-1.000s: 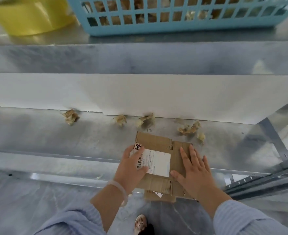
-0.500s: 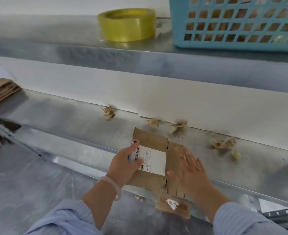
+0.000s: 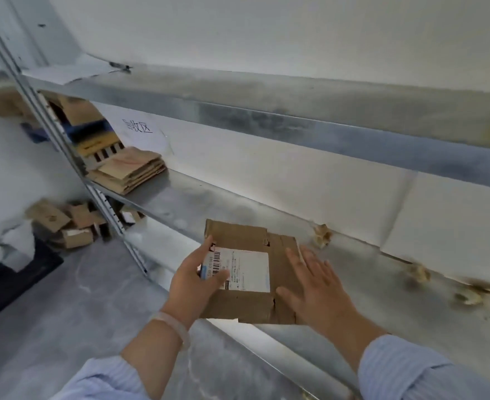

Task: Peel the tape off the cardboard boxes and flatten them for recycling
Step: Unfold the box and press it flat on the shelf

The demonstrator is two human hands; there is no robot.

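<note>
The left grip (image 3: 193,281) clamps the left edge of the flattened box (image 3: 246,235), thumb curled onto its white label (image 3: 248,269). The right grip (image 3: 316,287) lies flat on the box's right part, fingers straight and apart. The box sits at the front edge of the metal shelf (image 3: 180,203), its near side overhanging. Tape scraps (image 3: 321,235) line the white wall. Folded cardboard (image 3: 131,168) is stacked at the shelf's far left, and small boxes (image 3: 64,223) lie on the grey floor (image 3: 64,298).

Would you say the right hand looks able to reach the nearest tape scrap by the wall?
Probably yes: the right hand is open over the flattened box, and only bare shelf separates it from the tape scrap.
</note>
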